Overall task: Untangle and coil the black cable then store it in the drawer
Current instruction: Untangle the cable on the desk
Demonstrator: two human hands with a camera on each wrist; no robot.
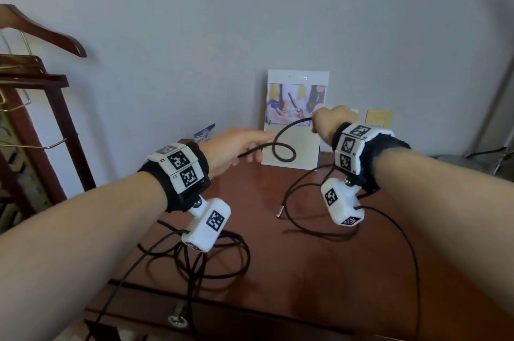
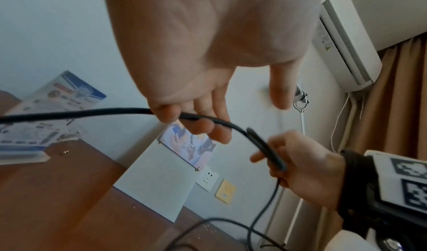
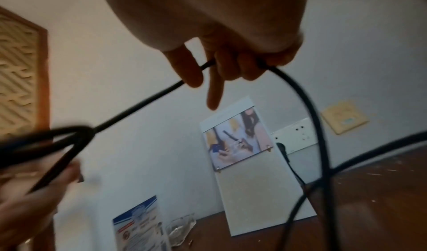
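Observation:
The black cable [image 1: 286, 161] makes a small loop in the air between my hands, above the back of the brown table [image 1: 278, 271]. My left hand [image 1: 247, 145] grips one side of it, fingers [image 2: 196, 125] curled round the cable [image 2: 92, 112]. A little higher and to the right, my right hand [image 1: 328, 120] grips the other side of the cable [image 3: 148, 101] with its fingers [image 3: 231, 68]. The rest lies in loose loops on the table at left front [image 1: 239, 254] and right [image 1: 319, 233], with a metal plug [image 1: 279, 212] between them. The drawer front with its ring pull [image 1: 178, 319] is at the near edge.
A white sign board [image 1: 294, 143] leans on the wall behind the hands, with a blue-and-white card [image 1: 204, 133] to its left and a glass dish [image 3: 180, 227]. Wall sockets [image 3: 295, 138] sit behind it. A wooden clothes stand [image 1: 41, 76] fills the left side.

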